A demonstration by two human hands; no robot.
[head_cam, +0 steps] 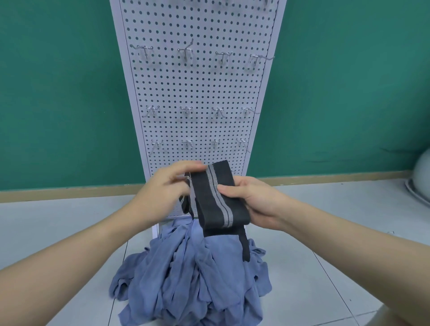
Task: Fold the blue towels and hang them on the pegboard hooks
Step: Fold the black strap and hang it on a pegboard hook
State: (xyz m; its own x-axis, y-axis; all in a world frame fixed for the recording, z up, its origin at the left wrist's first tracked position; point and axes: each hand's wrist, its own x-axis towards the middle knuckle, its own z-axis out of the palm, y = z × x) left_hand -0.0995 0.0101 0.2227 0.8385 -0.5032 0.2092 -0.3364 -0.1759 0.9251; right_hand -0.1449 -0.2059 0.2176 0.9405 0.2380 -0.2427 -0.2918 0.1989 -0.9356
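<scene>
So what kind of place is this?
Probably a staged indoor work or training room: a freestanding white pegboard with bare metal hooks, a plain green wall and pale floor tiles.

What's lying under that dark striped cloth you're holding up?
Below the dark striped cloth, held by both hands, a heap of blue towels lies on the floor. Whatever is under the heap is covered.

Pegboard (197, 93) top cut off at 12 o'clock edge; topmost hooks (265, 1) only partly visible. Pegboard foot hidden behind hands and dark striped cloth (216, 197). Left hand (167, 186) fingertips motion-blurred. Pale rounded object (421, 176) cut off at 3 o'clock edge, unidentifiable. Blue towel pile (186, 279) runs off 6 o'clock edge; count unclear.
</scene>
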